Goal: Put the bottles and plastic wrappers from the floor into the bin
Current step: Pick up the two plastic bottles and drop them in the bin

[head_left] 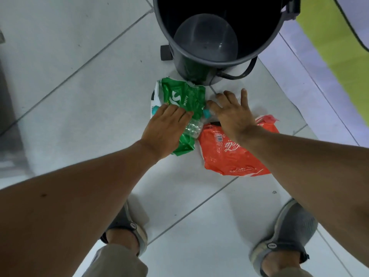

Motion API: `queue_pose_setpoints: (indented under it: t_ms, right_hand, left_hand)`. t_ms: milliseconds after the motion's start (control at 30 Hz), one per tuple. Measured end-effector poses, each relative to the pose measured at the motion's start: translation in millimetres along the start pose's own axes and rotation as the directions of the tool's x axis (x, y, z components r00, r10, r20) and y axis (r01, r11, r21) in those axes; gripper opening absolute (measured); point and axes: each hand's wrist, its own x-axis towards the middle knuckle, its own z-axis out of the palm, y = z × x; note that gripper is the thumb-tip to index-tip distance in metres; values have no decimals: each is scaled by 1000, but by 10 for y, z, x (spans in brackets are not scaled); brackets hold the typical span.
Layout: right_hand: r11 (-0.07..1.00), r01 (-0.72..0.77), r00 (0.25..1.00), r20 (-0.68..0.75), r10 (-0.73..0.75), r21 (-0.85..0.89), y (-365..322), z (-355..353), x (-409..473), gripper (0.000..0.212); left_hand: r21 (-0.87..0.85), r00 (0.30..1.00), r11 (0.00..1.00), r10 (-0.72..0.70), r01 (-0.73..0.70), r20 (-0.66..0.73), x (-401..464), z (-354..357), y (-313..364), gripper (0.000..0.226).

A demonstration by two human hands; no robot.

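Observation:
A green plastic wrapper [183, 96] lies crumpled on the white floor tiles just in front of the dark grey bin [265, 43]. My left hand [165, 126] rests flat on its lower part, fingers together. A clear bottle [192, 128] with a teal cap [206, 112] lies between the green wrapper and a red wrapper [225, 154]. My right hand [231, 114] hovers over the cap end with fingers spread, partly covering the red wrapper's top edge. A second teal cap [154, 109] peeks out by my left fingertips. Neither hand visibly grips anything.
The bin stands open with nothing visible inside; its pedal frame [235, 75] and a wheel [165, 52] stick out at the base. My two feet in grey sandals [287, 234] stand near the bottom. A yellow-green mat [329, 37] lies at the right.

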Motion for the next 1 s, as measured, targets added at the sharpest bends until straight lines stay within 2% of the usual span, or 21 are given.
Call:
queue_pose_setpoints:
  t_ms: [200,467,533,700,767,833,900,933,1000]
  right_hand:
    - [1000,17,997,-70,-16,19,13,-305,-430,72]
    - [999,30,998,-64,-29,18,62,-1282,-1234,72]
    - [1000,26,997,-74,-25,5,124,-1585,-1306,68]
    - [999,30,990,-139,-32,-17,418,-2222,-1045,82]
    - [1000,-3,986,-167,5,15,512,-2450,-838,83]
    - [993,-83,980,-172,97,88,565,-2606,-599,85]
    - [967,-161,961,-192,199,198,581,-2652,-414,84]
    - [942,-194,945,-204,254,274,584,-2648,-301,83]
    - [859,-233,918,-189,349,456,559,-2643,-85,84]
  left_hand:
    - [4,1000,1000,-6,6,16,-146,-323,98,58]
    - [-18,1000,1000,-25,25,-17,-449,-1384,262,59]
    - [-15,999,1000,-16,15,-45,-411,-1675,231,57]
    - [41,994,999,18,-14,-108,12,-2311,9,66]
    - [31,992,999,-38,42,-118,252,-2512,-109,66]
    - [-35,976,980,-201,198,-86,503,-2657,-207,64]
    - [-191,901,886,-434,423,-22,718,-2752,-238,56]
    - [-304,836,792,-549,530,26,830,-2793,-254,50]
    - [-527,693,528,-699,667,177,1080,-2788,-303,44]
